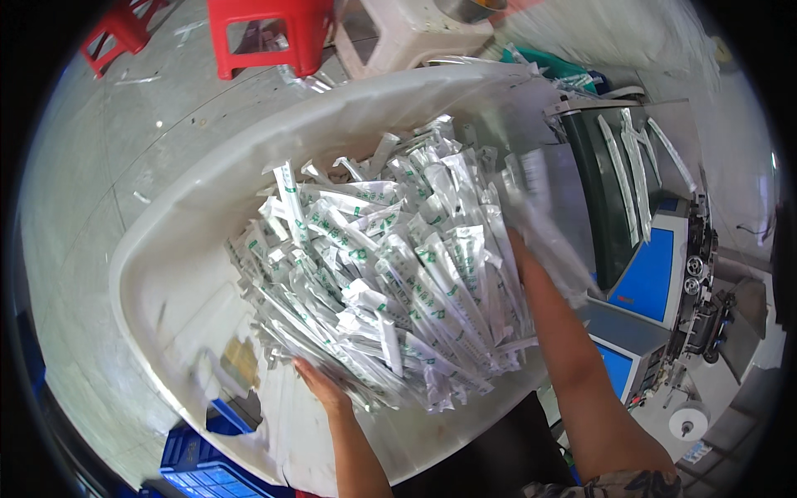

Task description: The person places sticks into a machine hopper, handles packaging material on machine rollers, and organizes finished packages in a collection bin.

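A large heap of slim, clear-wrapped packets [386, 267] with green print and white contents fills the middle of a big white plastic tub [180, 249]. My left hand [320, 383] presses on the heap's near left edge, its fingertips tucked against the packets. On the heap's right side, my right hand [517, 246] is mostly hidden among the packets; the wrist and forearm show. Some loose packets [548, 230] beside that forearm are blurred. The heap lies between both hands.
The tub's wall has a broken hole [233, 414], with a blue crate [212, 464] below. On the right, a machine with blue panels [647, 274] adjoins a dark green belt [601, 199] bearing several packets. Red stools [271, 37] and a white stool [411, 37] stand beyond the tub.
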Tool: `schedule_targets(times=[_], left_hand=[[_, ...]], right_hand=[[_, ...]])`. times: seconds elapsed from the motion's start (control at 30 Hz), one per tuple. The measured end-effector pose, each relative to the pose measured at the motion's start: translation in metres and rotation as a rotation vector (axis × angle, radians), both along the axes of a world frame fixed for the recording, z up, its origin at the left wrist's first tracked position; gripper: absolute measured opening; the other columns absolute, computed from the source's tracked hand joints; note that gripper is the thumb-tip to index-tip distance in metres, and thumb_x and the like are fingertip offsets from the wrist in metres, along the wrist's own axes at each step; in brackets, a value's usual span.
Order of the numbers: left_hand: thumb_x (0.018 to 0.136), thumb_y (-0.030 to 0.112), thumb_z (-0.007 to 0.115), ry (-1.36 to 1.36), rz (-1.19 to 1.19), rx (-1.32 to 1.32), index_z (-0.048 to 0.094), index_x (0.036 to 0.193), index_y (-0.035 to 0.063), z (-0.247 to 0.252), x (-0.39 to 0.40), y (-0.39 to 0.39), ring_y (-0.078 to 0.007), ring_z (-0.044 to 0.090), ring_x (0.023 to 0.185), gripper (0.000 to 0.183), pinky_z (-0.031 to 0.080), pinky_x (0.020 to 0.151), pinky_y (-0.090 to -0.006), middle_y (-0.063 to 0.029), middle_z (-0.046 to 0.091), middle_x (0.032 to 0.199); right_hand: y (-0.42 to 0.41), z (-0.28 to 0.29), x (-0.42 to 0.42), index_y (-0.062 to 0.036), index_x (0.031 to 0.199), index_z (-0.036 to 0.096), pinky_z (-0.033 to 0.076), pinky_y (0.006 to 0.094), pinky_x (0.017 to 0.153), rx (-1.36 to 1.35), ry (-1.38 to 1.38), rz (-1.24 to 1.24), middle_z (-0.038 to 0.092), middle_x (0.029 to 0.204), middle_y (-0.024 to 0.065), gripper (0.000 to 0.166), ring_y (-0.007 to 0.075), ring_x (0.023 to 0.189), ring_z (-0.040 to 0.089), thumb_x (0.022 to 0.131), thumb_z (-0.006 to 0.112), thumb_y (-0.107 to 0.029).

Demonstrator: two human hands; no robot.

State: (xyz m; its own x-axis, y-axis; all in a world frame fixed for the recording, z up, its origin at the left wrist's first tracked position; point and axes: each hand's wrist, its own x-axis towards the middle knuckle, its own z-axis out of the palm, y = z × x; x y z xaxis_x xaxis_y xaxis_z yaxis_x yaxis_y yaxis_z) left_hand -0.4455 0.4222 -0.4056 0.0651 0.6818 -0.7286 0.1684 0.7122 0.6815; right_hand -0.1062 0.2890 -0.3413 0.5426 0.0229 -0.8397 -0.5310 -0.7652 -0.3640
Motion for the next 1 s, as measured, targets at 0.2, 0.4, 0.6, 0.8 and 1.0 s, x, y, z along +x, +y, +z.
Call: schedule_targets(times=[0.2, 0.4, 0.6, 0.8, 1.0], left_hand=[[0.086, 0.040, 0.032, -0.322, 0.192, -0.236, 0.018, 0.129, 0.0087, -0.058, -0.024, 0.014, -0.0223, 0.027, 0.118, 0.055, 0.022, 0.097, -0.0337, -0.0096, 0.022, 0.131], [0.084, 0.047, 0.031, -0.383, 0.022, -0.331, 0.018, 0.130, 0.0131, -0.054, -0.049, 0.081, -0.0224, 0.029, 0.115, 0.058, 0.023, 0.096, -0.0360, -0.0088, 0.024, 0.130], [0.082, 0.050, 0.030, -0.443, 0.037, -0.136, 0.017, 0.130, 0.0130, 0.045, -0.023, 0.100, -0.0230, 0.029, 0.115, 0.062, 0.022, 0.097, -0.0365, -0.0084, 0.024, 0.130], [0.081, 0.043, 0.044, 0.108, -0.166, 0.147, 0.014, 0.130, 0.0066, 0.066, -0.016, 0.031, -0.0212, 0.032, 0.113, 0.067, 0.028, 0.092, -0.0314, -0.0096, 0.031, 0.125], [0.069, 0.043, 0.061, 0.440, -0.232, 0.144, 0.009, 0.127, -0.0075, 0.044, 0.026, 0.078, -0.0261, 0.035, 0.112, 0.093, 0.027, 0.092, -0.0303, -0.0216, 0.031, 0.124]], right_hand=[[0.009, -0.005, -0.067, 0.0043, 0.091, 0.057, 0.037, 0.0387, 0.078, -0.259, -0.471, 0.289, 0.056, 0.086, 0.0261, 0.073, 0.0378, 0.089, 0.051, 0.077, 0.027, -0.061], [0.084, 0.055, -0.169, 0.0049, 0.105, 0.043, 0.032, 0.0481, 0.074, -0.018, -0.416, 0.270, 0.048, 0.098, 0.0243, 0.072, 0.0362, 0.094, 0.041, 0.076, 0.033, -0.060], [0.095, 0.054, -0.188, -0.0035, 0.127, 0.019, 0.025, 0.0527, 0.084, -0.135, -0.589, 0.312, 0.028, 0.121, 0.0269, 0.076, 0.0399, 0.111, 0.027, 0.076, 0.038, -0.056], [0.081, 0.063, -0.195, -0.0120, 0.131, 0.012, 0.021, 0.0610, 0.081, -0.023, -0.675, 0.524, 0.016, 0.125, 0.0315, 0.079, 0.0518, 0.110, 0.020, 0.073, 0.040, -0.058], [0.126, 0.050, -0.197, -0.0127, 0.131, 0.010, 0.013, 0.0664, 0.083, -0.157, -0.722, 0.568, 0.001, 0.128, 0.0330, 0.081, 0.0549, 0.113, 0.011, 0.072, 0.047, -0.054]])
